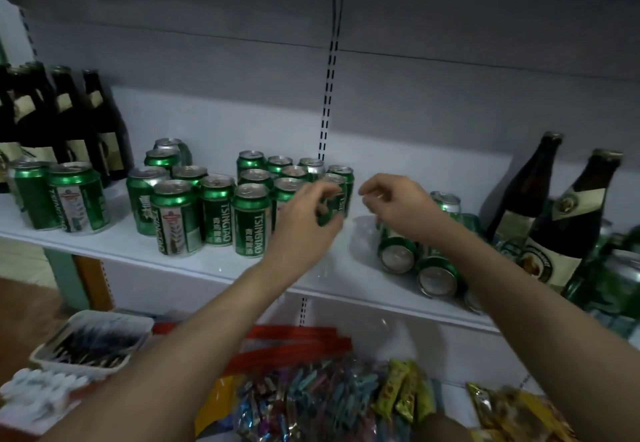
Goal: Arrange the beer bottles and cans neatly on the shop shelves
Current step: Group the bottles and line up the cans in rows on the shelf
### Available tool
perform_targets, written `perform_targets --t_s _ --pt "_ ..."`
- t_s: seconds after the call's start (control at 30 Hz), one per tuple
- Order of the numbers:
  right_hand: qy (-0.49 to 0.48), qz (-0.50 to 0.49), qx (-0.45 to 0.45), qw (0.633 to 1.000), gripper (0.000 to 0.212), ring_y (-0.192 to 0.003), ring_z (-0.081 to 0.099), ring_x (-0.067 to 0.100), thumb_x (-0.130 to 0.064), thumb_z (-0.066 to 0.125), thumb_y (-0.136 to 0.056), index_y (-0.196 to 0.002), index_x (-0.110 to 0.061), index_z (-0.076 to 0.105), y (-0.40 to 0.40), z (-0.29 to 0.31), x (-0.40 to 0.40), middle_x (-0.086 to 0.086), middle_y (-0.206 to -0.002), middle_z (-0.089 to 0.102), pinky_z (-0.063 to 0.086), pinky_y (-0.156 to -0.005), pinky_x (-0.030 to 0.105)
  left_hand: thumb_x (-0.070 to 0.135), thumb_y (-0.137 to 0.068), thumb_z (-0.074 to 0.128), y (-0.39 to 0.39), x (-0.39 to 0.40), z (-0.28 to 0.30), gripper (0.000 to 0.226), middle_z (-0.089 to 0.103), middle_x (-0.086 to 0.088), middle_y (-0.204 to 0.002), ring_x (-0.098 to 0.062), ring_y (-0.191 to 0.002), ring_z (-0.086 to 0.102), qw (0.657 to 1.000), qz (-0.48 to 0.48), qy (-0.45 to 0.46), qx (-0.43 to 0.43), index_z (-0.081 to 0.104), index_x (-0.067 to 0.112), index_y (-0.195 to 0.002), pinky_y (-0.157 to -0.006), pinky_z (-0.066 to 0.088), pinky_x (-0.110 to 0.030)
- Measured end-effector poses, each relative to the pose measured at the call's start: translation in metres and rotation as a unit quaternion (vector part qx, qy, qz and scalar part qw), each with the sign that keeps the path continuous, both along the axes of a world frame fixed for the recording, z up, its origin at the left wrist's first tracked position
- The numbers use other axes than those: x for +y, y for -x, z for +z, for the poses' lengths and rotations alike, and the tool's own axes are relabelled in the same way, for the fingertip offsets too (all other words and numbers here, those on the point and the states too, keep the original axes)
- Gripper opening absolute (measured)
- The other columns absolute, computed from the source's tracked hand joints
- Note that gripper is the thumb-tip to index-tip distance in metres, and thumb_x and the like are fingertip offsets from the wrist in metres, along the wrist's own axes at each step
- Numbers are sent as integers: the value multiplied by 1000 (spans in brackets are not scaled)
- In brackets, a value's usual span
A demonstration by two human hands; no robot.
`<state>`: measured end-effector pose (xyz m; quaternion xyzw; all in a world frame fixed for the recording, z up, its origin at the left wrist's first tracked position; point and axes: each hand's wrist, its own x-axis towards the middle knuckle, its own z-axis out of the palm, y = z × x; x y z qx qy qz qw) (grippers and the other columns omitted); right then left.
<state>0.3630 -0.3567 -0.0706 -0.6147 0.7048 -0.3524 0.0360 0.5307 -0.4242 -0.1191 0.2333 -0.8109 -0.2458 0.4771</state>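
Several green Tsingtao beer cans (pixel 251 220) stand in loose clusters on the white shelf (pixel 214 265). My left hand (pixel 304 213) is closed around one upright green can (pixel 330 206) at the right end of the middle cluster. My right hand (pixel 398 202) hovers just right of it, fingers curled and apart, holding nothing. Under my right forearm, a few cans (pixel 434 277) lie on their sides. Dark beer bottles (pixel 568 220) stand at the right, and more dark bottles (pixel 83 123) at the far left.
Two more cans (pixel 74 196) stand at the left front of the shelf. Below are a white tray of dark items (pixel 93 337), red packets (pixel 298 337) and a heap of colourful wrapped sweets (pixel 325 403). A slotted upright (pixel 327 95) runs up the back wall.
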Motion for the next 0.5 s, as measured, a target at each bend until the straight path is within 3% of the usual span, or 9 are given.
perform_targets --t_s 0.07,0.17,0.27,0.33,0.43,0.5 --pt "-61 -54 63 995 14 -77 61 13 -17 55 -96 -104 -27 61 31 7 5 -4 -98 65 52 -68 23 24 -88 71 28 6 -8 43 56 2 -124 -12 -96 60 992 -37 -106 -57 55 22 -128 -85 52 -32" --pt "-147 -88 212 962 37 -99 57 21 -3 52 -90 -112 -32 57 58 6 8 1 -121 62 51 -88 46 33 -88 70 61 7 -24 51 53 0 -126 -17 -98 60 980 -69 -157 -99 51 23 -133 -82 50 -31" --pt "-228 -51 296 926 63 -117 54 26 9 49 -84 -133 -29 53 66 1 8 1 -138 51 44 -77 30 39 -85 73 84 6 -35 54 52 -2 -125 -20 -103 59 974 -80 -186 -105 51 23 -132 -82 51 -36" --pt "-268 -25 312 911 72 -124 51 25 11 52 -83 -142 -30 47 68 0 7 1 -145 46 39 -78 24 41 -83 74 95 4 -40 56 54 -2 -123 -19 -107 56 971 -79 -196 -109 52 22 -131 -86 49 -34" --pt "-288 10 315 904 74 -127 50 24 11 56 -84 -145 -29 46 70 -2 1 2 -148 45 45 -96 31 38 -82 76 105 2 -45 55 58 -4 -121 -18 -111 57 968 -88 -215 -93 56 17 -128 -87 46 -28" --pt "-292 32 312 904 70 -119 56 23 11 56 -85 -142 -28 50 70 -4 -2 2 -141 52 49 -98 38 34 -82 77 108 2 -47 53 59 -5 -122 -17 -110 57 967 -89 -223 -81 58 15 -127 -83 43 -23"
